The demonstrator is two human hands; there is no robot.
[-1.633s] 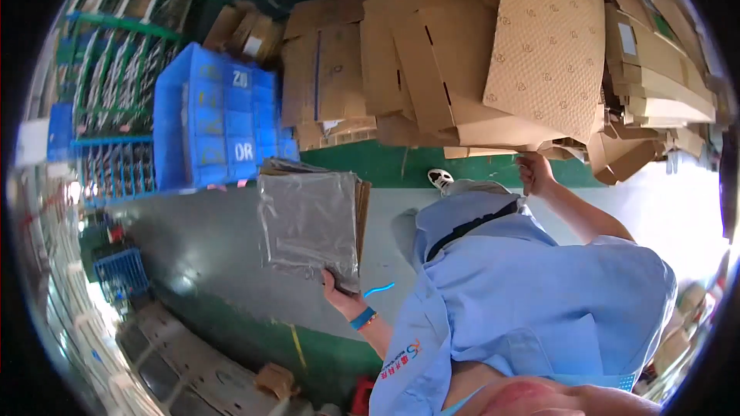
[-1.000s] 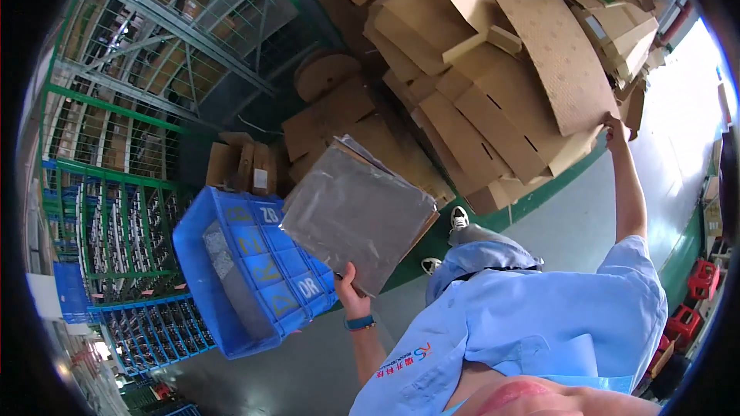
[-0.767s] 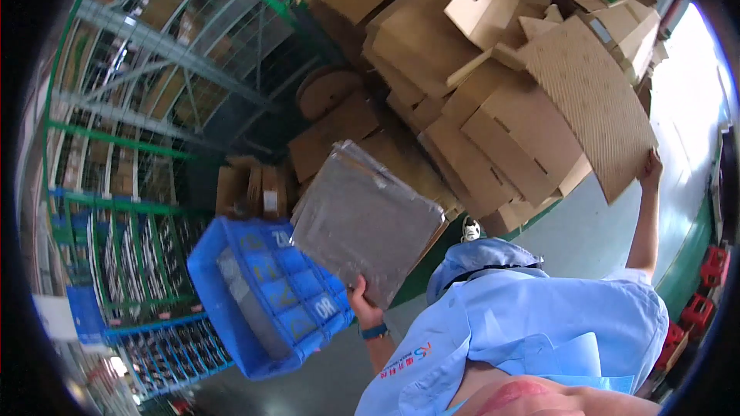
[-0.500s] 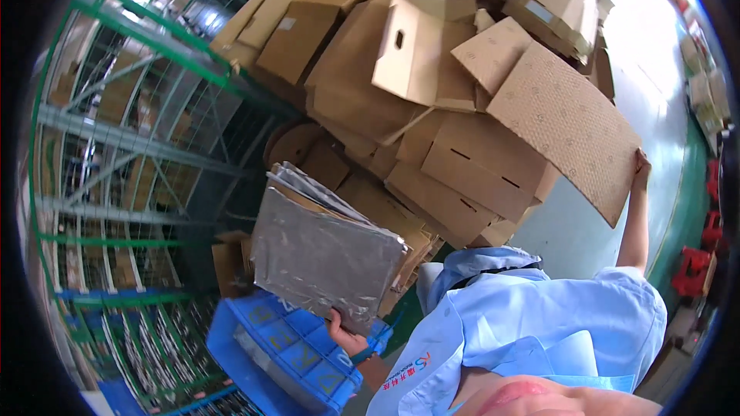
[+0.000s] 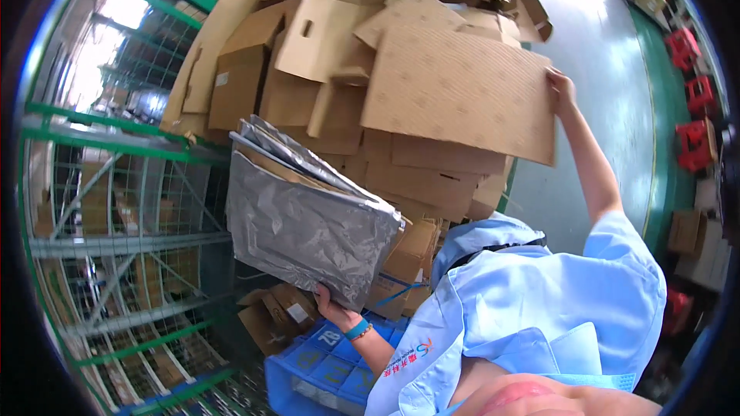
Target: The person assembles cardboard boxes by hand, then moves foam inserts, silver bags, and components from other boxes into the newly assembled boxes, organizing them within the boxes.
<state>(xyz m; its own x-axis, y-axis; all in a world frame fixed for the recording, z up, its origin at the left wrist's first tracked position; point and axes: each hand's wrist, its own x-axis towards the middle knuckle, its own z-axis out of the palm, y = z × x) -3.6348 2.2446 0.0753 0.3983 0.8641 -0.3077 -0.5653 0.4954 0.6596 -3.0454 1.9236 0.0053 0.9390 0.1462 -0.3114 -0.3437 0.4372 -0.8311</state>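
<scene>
My left hand (image 5: 333,308), wearing a teal wristband and beads, grips the lower edge of a stack of silver foil sheets (image 5: 308,223). Brown cardboard shows between the layers at the upper edge of this stack. Out to the right, my right hand (image 5: 563,91) pinches the right edge of a flat, textured cardboard sheet (image 5: 462,92). That sheet lies over a large heap of flattened cartons, and its near edge hangs over others. A pale cardboard piece with a slot (image 5: 324,35) rests on the heap to its left.
Green-framed mesh shelving (image 5: 139,243) runs along the left side. Below my left forearm is a blue plastic crate (image 5: 301,370), with an open carton (image 5: 281,316) beside it. Red stools (image 5: 696,145) line the far right beyond the grey floor (image 5: 597,146).
The view has swung to the right. My right hand has brought the textured cardboard sheet to a flatter angle across the heap. My left hand still holds the silver foil stack.
</scene>
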